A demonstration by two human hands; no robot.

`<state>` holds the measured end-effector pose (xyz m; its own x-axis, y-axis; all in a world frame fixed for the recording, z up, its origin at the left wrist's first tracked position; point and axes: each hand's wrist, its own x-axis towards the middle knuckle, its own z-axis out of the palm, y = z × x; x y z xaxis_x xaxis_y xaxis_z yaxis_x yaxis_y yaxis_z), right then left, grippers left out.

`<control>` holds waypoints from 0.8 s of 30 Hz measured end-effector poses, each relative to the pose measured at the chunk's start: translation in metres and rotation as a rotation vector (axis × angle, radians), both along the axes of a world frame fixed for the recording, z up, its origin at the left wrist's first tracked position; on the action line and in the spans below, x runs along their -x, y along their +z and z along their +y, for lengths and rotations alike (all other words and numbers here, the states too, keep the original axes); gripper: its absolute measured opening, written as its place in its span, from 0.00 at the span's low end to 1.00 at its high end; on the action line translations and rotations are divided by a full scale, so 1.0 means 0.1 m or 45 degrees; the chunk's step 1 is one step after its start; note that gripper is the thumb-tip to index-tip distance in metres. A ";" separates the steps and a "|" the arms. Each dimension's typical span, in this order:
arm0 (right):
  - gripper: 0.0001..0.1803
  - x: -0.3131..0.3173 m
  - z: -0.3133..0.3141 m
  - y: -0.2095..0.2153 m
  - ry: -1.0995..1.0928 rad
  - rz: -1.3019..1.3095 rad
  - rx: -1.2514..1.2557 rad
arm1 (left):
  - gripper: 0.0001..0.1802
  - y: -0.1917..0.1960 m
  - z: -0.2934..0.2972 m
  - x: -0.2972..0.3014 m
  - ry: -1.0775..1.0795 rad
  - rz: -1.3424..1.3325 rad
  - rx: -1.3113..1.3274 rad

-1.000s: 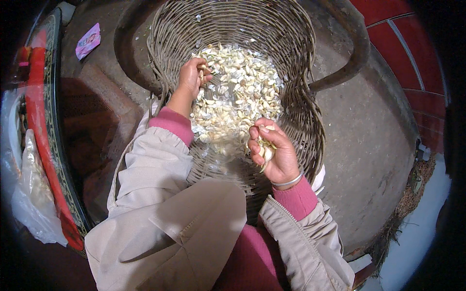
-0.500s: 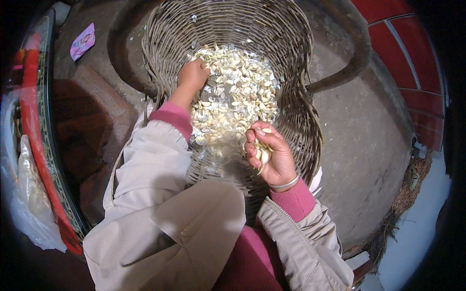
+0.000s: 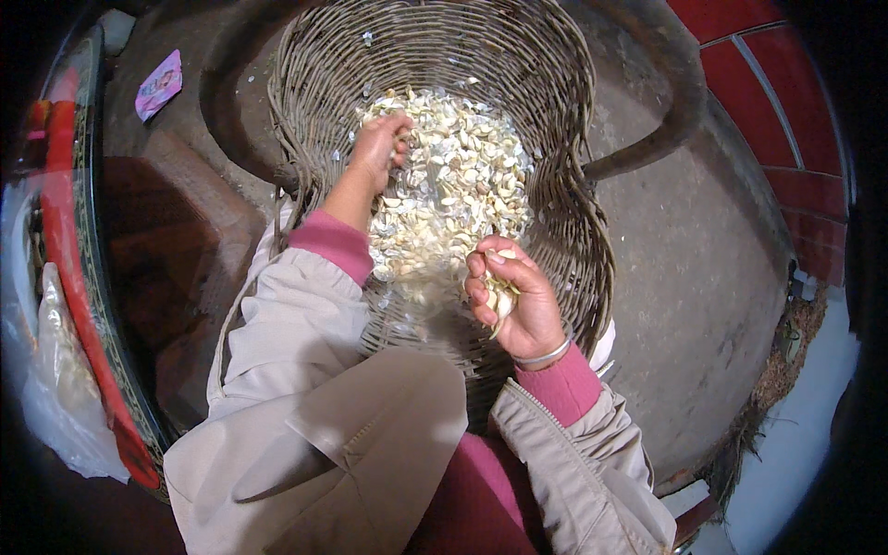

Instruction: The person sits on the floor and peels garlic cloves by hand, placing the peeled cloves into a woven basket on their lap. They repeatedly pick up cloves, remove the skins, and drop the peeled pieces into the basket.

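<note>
Nearest, beige cloth (image 3: 398, 407) is bunched over a pink garment (image 3: 476, 499); both forearms are covered by beige sleeves ending in pink cuffs (image 3: 566, 381).

Right hand (image 3: 532, 301) raised over the near right part of a wicker basket (image 3: 546, 55), palm turned inward. Several pale garlic cloves (image 3: 502, 298) are grasped in it, pressed between curled fingers, thumb and palm; a few ends are left showing. A light-coloured bracelet (image 3: 544, 355) is worn at that wrist.

Beyond it, a loose heap of cloves (image 3: 467, 176) is spread over the basket's bottom, with papery skins mixed in.

Left hand (image 3: 375, 153) placed farther out, at the far left edge of the heap. Its fingers are curled inward; whether anything is gripped cannot be told, the palm being turned from view.

To the left, a translucent plastic bag (image 3: 69, 398) is seen beside a curved red band (image 3: 69, 231). To either side of the basket, a dark curved bar is seen, the right one (image 3: 689, 120) set over grey floor (image 3: 694, 296). Far left, a pink wrapper (image 3: 160, 86) is noted on the ground; far right, red tiles (image 3: 763, 102) with pale joints.
</note>
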<state>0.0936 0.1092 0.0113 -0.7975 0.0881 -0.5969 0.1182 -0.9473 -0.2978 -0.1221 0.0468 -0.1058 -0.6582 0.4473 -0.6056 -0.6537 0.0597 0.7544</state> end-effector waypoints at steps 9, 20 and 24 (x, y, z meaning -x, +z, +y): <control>0.07 0.01 -0.02 -0.01 0.010 -0.059 0.020 | 0.15 -0.15 0.01 0.34 -0.521 1.247 1.174; 0.06 0.02 -0.03 0.03 -0.004 -0.032 -0.013 | 0.11 -0.18 -0.17 0.19 -0.740 1.253 1.143; 0.06 0.02 -0.02 0.05 -0.020 -0.004 -0.025 | 0.11 -0.17 -0.31 0.12 -0.909 1.007 0.734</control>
<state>0.0917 0.1069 0.0159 -0.7941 0.1123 -0.5973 0.1041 -0.9431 -0.3157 -0.1338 0.0160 -0.1223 -0.6515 0.6579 -0.3778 0.2935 0.6778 0.6741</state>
